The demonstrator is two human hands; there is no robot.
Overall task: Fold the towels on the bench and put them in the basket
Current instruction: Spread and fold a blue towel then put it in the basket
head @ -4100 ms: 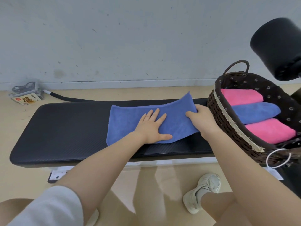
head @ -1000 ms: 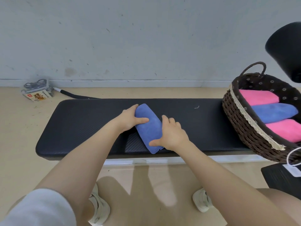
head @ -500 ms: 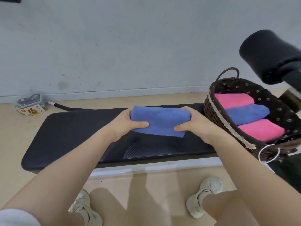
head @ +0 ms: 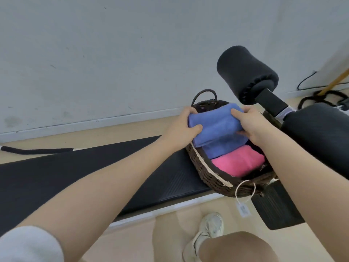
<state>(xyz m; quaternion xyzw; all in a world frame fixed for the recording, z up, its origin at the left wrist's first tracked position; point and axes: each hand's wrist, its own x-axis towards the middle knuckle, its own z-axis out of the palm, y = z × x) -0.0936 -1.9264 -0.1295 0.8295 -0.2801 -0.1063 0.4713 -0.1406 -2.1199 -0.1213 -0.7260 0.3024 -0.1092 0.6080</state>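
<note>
At the right end of the black counter (head: 79, 174), a wicker basket (head: 203, 172) holds a pink towel (head: 238, 163) nearest, and beyond it the left hand (head: 182, 132) and right hand (head: 251, 125), fingers pinching, grip a folded blue towel (head: 217, 127) over its far part.

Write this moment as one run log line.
both hands grip folded blue towel | left hand | right hand | over basket | not released
</note>
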